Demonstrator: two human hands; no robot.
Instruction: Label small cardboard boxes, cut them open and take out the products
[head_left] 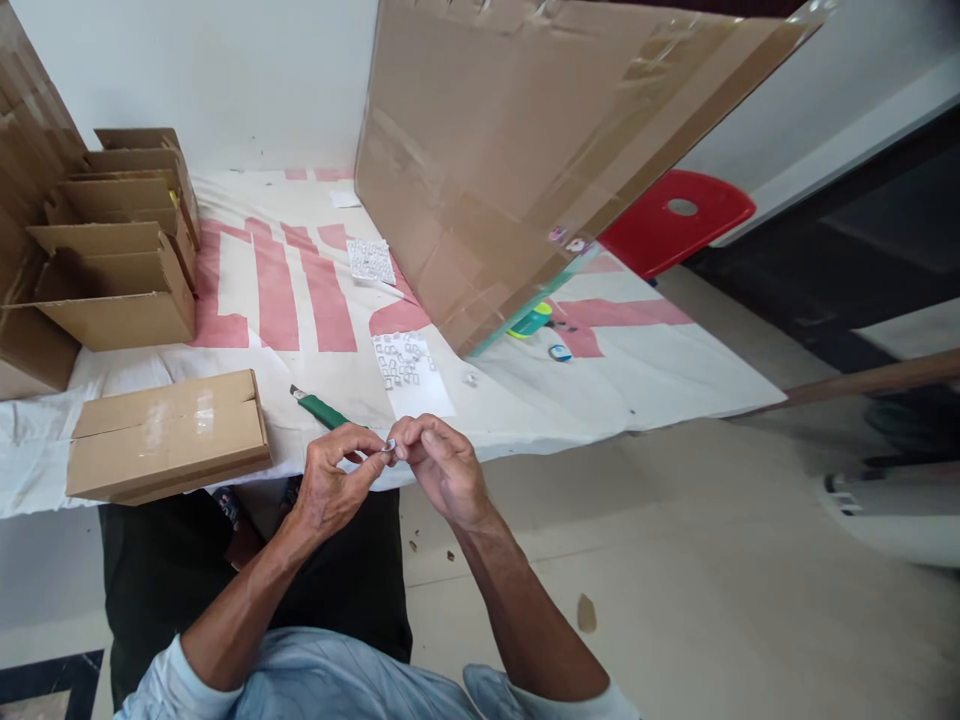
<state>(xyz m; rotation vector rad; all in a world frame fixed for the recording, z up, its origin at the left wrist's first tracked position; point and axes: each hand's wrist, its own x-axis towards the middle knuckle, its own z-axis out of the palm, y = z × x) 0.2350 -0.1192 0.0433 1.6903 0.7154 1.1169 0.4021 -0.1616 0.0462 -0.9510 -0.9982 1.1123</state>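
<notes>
My left hand (335,478) and my right hand (441,465) meet at the front edge of the table. Between the fingertips of both is a small whitish piece (389,446), too small to name. The left thumb and forefinger pinch it, and the right fingertips close on its other side. Just beyond lies a white sheet (429,388) with rows of small pieces on it. A green box cutter (321,408) rests left of the sheet, its tip pointing away from me. Another white sheet (370,262) covered with similar small pieces lies farther back.
A closed cardboard box (169,435) sits at the front left, with several open boxes (112,310) behind it. A large cardboard panel (517,150) leans over the table's right half. Near its foot are a green tape roll (531,321) and a small blue-and-white round item (559,353).
</notes>
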